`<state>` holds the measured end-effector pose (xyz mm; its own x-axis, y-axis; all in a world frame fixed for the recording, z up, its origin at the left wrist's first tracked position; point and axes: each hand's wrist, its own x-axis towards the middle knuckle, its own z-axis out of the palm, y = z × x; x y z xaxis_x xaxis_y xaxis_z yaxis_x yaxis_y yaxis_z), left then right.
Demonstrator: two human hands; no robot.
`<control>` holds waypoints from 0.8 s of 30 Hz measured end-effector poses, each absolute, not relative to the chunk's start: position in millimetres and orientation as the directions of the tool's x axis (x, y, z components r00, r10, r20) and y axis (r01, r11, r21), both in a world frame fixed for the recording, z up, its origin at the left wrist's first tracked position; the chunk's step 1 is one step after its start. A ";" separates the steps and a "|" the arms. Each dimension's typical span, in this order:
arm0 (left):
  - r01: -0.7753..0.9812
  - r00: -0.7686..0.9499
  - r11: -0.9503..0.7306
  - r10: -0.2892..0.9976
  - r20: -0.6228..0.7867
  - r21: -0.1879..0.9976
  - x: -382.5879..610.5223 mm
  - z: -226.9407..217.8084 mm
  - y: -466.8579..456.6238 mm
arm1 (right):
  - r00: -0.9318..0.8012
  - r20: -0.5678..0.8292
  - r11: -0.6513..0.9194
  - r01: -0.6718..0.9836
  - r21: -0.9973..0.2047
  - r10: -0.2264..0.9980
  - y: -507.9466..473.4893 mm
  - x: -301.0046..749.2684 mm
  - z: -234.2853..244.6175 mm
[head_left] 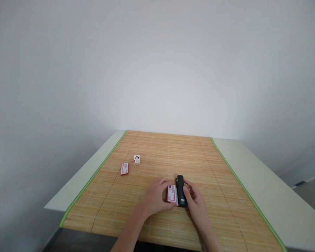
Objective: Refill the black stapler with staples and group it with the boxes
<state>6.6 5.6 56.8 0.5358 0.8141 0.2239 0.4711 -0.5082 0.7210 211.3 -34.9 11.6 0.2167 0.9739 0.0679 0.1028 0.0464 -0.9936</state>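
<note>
Low in the frame, just right of centre, a left hand (pixel 157 195) curves in a C, thumb and fingers holding the near and far ends of a small red-and-white box (pixel 171 193), beside a black stapler (pixel 182 192). The right hand (pixel 197 203) is half curled, thumb against the stapler's right side, though whether it grips cannot be told. Left of centre, a flat red-edged box (pixel 124 168) and a white carton (pixel 137 160) rest on the same bamboo mat (pixel 212 220).

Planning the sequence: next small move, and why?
Perhaps ease the left hand open: it's curled around the small red-and-white rectangular box, which sits close beside the long black stapler, with the right hand at the stapler's other side.
</note>
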 end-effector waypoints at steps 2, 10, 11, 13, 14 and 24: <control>0.472 0.532 -0.514 0.814 0.233 0.717 4.6 51.2 7.5 | 0.214 0.077 0.051 0.124 -0.991 0.974 -34.0 211.5 10.0; 0.433 0.557 -0.537 0.791 0.254 0.724 16.3 41.9 4.9 | 0.233 0.082 0.041 0.177 -0.983 0.969 -33.3 213.3 6.1; 0.428 0.563 -0.539 0.787 0.253 0.726 14.8 41.4 4.9 | 0.238 0.078 0.036 0.176 -0.984 0.968 -33.2 213.6 5.9; 0.436 0.545 -0.540 0.795 0.266 0.720 3.4 40.1 8.6 | 0.261 0.076 0.029 0.179 -0.983 0.962 -32.7 214.0 5.0; 0.459 0.509 -0.536 0.812 0.285 0.708 -7.7 38.9 13.3 | 0.278 0.079 0.029 0.181 -0.983 0.957 -32.3 214.1 4.4; 0.788 0.093 -0.253 0.950 0.298 0.561 -202.7 11.2 90.8 | 0.304 0.096 0.051 0.153 -0.987 0.948 -30.2 211.8 -0.1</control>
<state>-202.7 90.8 11.2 0.0926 0.9500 0.2983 0.7879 -0.2530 0.5614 211.8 -30.2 -0.1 0.3037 0.9480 0.0958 0.1530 0.0507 -0.9869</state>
